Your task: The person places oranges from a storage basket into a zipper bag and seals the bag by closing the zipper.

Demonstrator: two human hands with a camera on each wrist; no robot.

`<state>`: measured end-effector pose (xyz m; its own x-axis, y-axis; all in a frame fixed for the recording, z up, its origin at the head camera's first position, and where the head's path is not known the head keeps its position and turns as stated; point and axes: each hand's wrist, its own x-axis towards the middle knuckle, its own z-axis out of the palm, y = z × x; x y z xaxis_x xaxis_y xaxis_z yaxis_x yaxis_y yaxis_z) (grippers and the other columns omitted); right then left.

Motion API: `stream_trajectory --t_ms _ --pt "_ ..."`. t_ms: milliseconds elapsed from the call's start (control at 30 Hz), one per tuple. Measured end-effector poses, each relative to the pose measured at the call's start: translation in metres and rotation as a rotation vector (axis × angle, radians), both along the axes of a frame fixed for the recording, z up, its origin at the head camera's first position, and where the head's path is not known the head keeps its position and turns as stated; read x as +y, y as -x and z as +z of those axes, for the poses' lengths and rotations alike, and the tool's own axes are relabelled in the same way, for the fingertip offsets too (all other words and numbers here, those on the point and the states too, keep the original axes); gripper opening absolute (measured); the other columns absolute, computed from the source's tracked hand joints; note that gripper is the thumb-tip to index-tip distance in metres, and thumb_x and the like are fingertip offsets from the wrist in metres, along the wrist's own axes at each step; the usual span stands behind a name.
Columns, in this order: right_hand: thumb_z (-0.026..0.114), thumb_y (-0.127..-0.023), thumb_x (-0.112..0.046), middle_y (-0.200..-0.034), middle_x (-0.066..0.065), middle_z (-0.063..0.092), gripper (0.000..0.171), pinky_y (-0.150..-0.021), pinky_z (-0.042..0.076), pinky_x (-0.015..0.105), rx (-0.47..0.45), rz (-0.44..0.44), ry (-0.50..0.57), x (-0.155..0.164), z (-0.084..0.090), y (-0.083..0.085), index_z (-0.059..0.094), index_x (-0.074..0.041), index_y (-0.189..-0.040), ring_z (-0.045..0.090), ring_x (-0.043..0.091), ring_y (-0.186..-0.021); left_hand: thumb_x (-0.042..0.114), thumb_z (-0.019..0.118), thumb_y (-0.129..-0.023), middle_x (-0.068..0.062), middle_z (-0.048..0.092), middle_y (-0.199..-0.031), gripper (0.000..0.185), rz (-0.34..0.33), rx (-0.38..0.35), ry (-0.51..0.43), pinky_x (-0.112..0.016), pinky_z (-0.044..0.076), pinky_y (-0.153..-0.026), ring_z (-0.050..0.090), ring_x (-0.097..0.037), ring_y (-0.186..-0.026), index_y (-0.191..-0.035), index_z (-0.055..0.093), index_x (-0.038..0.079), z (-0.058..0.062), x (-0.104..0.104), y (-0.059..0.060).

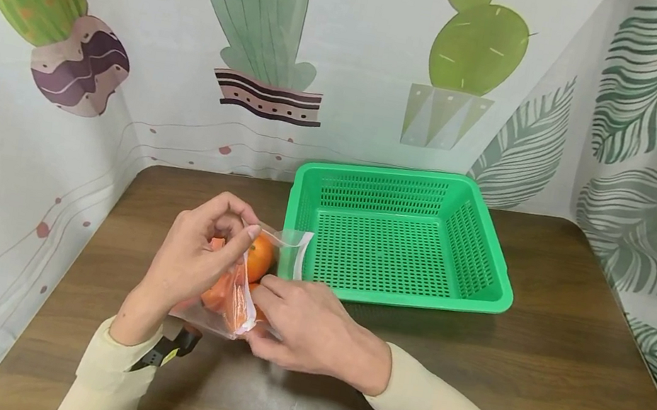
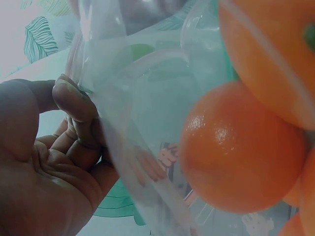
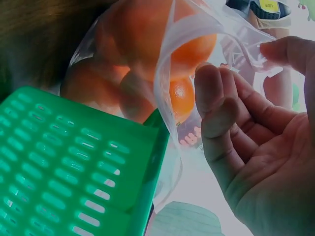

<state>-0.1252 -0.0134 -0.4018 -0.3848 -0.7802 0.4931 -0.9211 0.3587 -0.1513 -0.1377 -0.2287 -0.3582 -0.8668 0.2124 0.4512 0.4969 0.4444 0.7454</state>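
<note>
The clear zip bag (image 1: pixel 237 291) of oranges (image 1: pixel 259 257) sat on the brown surface (image 1: pixel 533 381), just beside the green basket (image 1: pixel 400 238), which held nothing. The left hand (image 1: pixel 190 262) pinched the bag's upper rim; the right hand (image 1: pixel 308 331) pinched its lower edge. The mouth looked partly open, the fruit still inside. No writing was readable.

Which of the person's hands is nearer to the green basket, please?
Right. The right hand sits just below the green basket's front-left corner; the left hand pinches the plastic bag farther left.
</note>
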Motion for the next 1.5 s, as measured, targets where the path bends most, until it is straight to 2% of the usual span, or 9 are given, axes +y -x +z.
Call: stream_trajectory --t_ms 167,267,433,533,700,967,1100,1233,1500 --pt "0.080 -0.092 -0.048 -0.085 -0.010 0.056 0.036 -0.053 0.035 0.016 -0.067 0.021 0.056 -0.0011 -0.0029 -0.0016 0.065 -0.017 -0.101 0.044 0.001 -0.064 0.005 0.071 -0.101 0.012 0.062 -0.067 0.016 -0.009 0.001 0.004 -0.028 0.039 -0.054 0.052 -0.012 -0.058 -0.106 0.065 0.019 0.0004 0.0010 0.0002" --pt "0.081 -0.092 -0.046 -0.084 -0.010 0.057 0.033 -0.053 0.034 0.015 -0.092 0.019 0.100 -0.0016 -0.0040 -0.0021 0.065 -0.017 -0.098 0.044 0.000 -0.063 0.006 0.071 -0.101 0.012 0.063 -0.067 0.016 -0.006 0.002 0.007 -0.028 0.039 -0.055 0.051 -0.012 -0.059 -0.106 0.065 0.020 0.0008 0.0013 0.0003" --pt "0.079 -0.090 -0.034 -0.081 -0.010 0.057 0.024 -0.053 0.035 0.016 -0.080 0.011 0.135 -0.0026 -0.0052 -0.0018 0.062 -0.018 -0.090 0.046 0.001 -0.063 0.006 0.071 -0.100 0.012 0.063 -0.067 0.016 -0.004 0.002 0.010 -0.029 0.039 -0.055 0.052 -0.013 -0.060 -0.106 0.065 0.020 0.0009 0.0015 0.0002" --pt "0.078 -0.087 -0.032 -0.079 -0.011 0.055 0.024 -0.051 0.034 0.016 -0.081 0.005 0.140 -0.0026 -0.0053 -0.0015 0.059 -0.018 -0.086 0.045 0.001 -0.062 0.007 0.071 -0.101 0.013 0.063 -0.067 0.015 -0.006 0.005 0.017 -0.028 0.039 -0.055 0.053 -0.012 -0.060 -0.106 0.065 0.020 0.0006 0.0020 0.0002" --pt "0.078 -0.085 -0.033 -0.074 -0.013 0.049 0.027 -0.050 0.032 0.017 -0.121 -0.015 0.109 -0.0021 -0.0032 -0.0008 0.056 -0.018 -0.081 0.043 0.001 -0.060 0.007 0.071 -0.101 0.013 0.064 -0.068 0.014 -0.012 0.010 0.025 -0.027 0.037 -0.054 0.054 -0.011 -0.058 -0.105 0.065 0.018 -0.0001 0.0023 0.0006" --pt "0.079 -0.095 -0.042 -0.071 -0.014 0.051 0.028 -0.052 0.031 0.012 -0.258 0.024 0.023 -0.0002 0.0021 0.0026 0.064 -0.021 -0.086 0.042 -0.003 -0.060 0.007 0.072 -0.100 0.013 0.062 -0.067 0.015 -0.008 0.018 0.040 -0.028 0.036 -0.053 0.055 -0.011 -0.058 -0.105 0.065 0.020 0.0002 0.0017 0.0000" --pt "0.079 -0.095 -0.044 -0.071 -0.014 0.050 0.031 -0.052 0.031 0.012 -0.244 0.032 0.015 0.0007 0.0021 0.0030 0.062 -0.021 -0.084 0.042 -0.003 -0.060 0.007 0.072 -0.100 0.014 0.062 -0.067 0.015 -0.005 0.021 0.042 -0.029 0.038 -0.054 0.053 -0.011 -0.059 -0.104 0.065 0.020 -0.0006 0.0010 0.0000" --pt "0.080 -0.094 -0.038 -0.073 -0.013 0.049 0.029 -0.052 0.030 0.013 -0.228 0.041 0.025 0.0012 0.0010 0.0028 0.060 -0.020 -0.083 0.042 -0.002 -0.060 0.007 0.072 -0.100 0.014 0.062 -0.067 0.016 -0.001 0.018 0.043 -0.028 0.038 -0.055 0.051 -0.011 -0.059 -0.105 0.065 0.020 -0.0015 0.0001 -0.0005" --pt "0.076 -0.085 -0.025 -0.073 -0.013 0.049 0.020 -0.051 0.032 0.014 -0.187 0.060 0.069 0.0003 -0.0012 0.0025 0.057 -0.020 -0.082 0.044 -0.002 -0.060 0.010 0.072 -0.101 0.014 0.061 -0.067 0.015 -0.017 0.008 0.060 -0.030 0.033 -0.050 0.050 -0.010 -0.053 -0.106 0.065 0.022 -0.0005 -0.0007 0.0002"
